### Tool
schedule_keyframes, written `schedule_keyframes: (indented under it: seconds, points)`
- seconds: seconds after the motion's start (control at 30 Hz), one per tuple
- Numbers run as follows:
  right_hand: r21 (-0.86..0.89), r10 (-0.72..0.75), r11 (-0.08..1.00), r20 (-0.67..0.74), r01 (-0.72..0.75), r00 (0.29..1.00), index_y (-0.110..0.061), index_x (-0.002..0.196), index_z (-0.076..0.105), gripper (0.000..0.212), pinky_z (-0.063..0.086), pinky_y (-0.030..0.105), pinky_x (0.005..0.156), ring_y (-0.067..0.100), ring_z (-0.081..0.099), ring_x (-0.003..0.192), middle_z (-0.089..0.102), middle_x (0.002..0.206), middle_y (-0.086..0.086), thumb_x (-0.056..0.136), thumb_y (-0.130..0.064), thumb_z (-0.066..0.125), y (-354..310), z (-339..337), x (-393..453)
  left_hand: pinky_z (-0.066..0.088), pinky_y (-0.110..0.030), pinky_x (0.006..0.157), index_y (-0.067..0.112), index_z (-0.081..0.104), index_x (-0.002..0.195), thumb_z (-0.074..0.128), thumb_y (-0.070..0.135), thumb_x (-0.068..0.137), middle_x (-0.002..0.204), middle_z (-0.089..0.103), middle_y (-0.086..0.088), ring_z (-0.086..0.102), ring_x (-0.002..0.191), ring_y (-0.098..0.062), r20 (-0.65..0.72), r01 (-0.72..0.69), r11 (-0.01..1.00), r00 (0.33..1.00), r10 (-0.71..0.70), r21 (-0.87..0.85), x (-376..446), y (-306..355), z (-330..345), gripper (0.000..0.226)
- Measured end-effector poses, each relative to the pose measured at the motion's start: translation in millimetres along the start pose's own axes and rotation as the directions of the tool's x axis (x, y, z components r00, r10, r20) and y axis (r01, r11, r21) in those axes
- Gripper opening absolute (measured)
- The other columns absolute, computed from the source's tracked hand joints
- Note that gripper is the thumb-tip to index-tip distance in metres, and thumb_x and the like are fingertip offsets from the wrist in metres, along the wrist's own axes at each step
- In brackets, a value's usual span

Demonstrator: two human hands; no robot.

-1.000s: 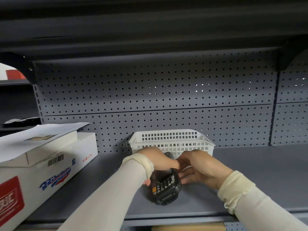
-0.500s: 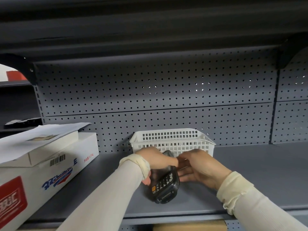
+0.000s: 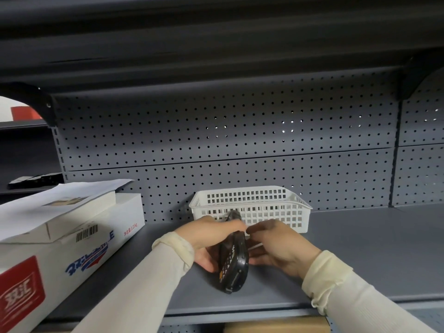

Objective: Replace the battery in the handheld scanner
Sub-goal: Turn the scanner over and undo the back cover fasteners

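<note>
The black handheld scanner point(image 3: 233, 265) is tipped onto its side over the grey shelf point(image 3: 360, 255), its keypad facing left. My left hand point(image 3: 213, 239) wraps over its top and left side and grips it. My right hand point(image 3: 278, 246) presses against the scanner's right side, which is its back, with the fingertips near the top end. What the right fingers hold is hidden. No battery shows.
A white slotted plastic basket point(image 3: 254, 205) stands just behind the hands against the pegboard. A white carton with red and blue print point(image 3: 62, 246), topped by a smaller box and paper, fills the left of the shelf. An upper shelf hangs overhead.
The scanner has been rolled from keypad-up onto its side, and both hands have shifted slightly around it.
</note>
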State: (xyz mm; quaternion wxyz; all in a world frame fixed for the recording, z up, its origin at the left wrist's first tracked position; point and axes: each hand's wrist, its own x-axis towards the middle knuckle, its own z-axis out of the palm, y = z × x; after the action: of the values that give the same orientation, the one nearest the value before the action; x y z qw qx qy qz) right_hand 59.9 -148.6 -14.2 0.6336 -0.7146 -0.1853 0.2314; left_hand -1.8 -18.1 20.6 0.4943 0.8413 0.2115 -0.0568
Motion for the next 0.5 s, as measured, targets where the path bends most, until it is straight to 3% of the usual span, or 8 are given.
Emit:
schedule_keyframes:
  seconds: [0.1,0.17,0.27,0.4,0.5]
  points:
    - [-0.009,0.015,1.0,-0.015,-0.016,1.0,0.0,0.1,0.05,0.013,0.055,0.044,0.082,0.032,0.059,0.077,0.058,0.09,0.025,0.089,0.004,0.044,1,4,2,0.058,-0.042,0.072,0.015,0.062,0.09,0.058,0.045,0.083,0.094,0.071,-0.013,0.069,0.089,-0.031,0.018,-0.009,0.995,1.0,0.011,-0.1,-4,-6,-2,0.031]
    - [0.001,0.02,1.0,-0.015,-0.02,1.0,-0.001,0.095,0.052,0.011,0.055,0.043,0.081,0.032,0.058,0.077,0.059,0.087,0.022,0.087,0.003,0.046,2,7,2,0.057,-0.048,0.082,0.014,0.064,0.093,0.056,0.046,0.084,0.104,0.071,-0.018,0.068,0.097,-0.035,0.025,-0.019,0.985,0.999,0.023,-0.169,-4,-11,-2,0.034]
    - [-0.008,0.011,1.0,-0.006,-0.011,1.0,-0.004,0.082,0.055,0.014,0.054,0.035,0.069,0.028,0.059,0.074,0.06,0.079,0.016,0.091,-0.004,0.044,0,11,0,0.057,-0.048,0.078,0.013,0.066,0.097,0.054,0.049,0.084,0.093,0.07,-0.015,0.068,0.084,-0.033,0.054,-0.021,0.972,0.998,0.035,-0.232,-2,-18,-2,0.04]
    - [0.023,0.013,1.0,0.017,-0.013,1.0,0.003,0.106,0.055,0.022,0.057,0.042,0.075,0.029,0.062,0.074,0.063,0.086,0.018,0.096,-0.012,0.041,-2,14,1,0.056,-0.048,0.079,0.014,0.065,0.1,0.052,0.049,0.086,0.096,0.069,-0.015,0.066,0.085,-0.032,0.084,-0.016,0.961,0.996,0.041,-0.277,-3,-21,-1,0.04]
    - [0.051,0.014,0.999,0.024,-0.016,1.0,0.004,0.11,0.053,0.025,0.057,0.035,0.059,0.026,0.061,0.066,0.062,0.08,0.016,0.095,-0.013,0.044,-5,15,-3,0.054,-0.052,0.086,0.009,0.062,0.108,0.052,0.046,0.087,0.114,0.067,-0.023,0.066,0.101,-0.04,0.115,0.003,0.937,0.993,0.04,-0.35,-3,-22,-3,0.044]
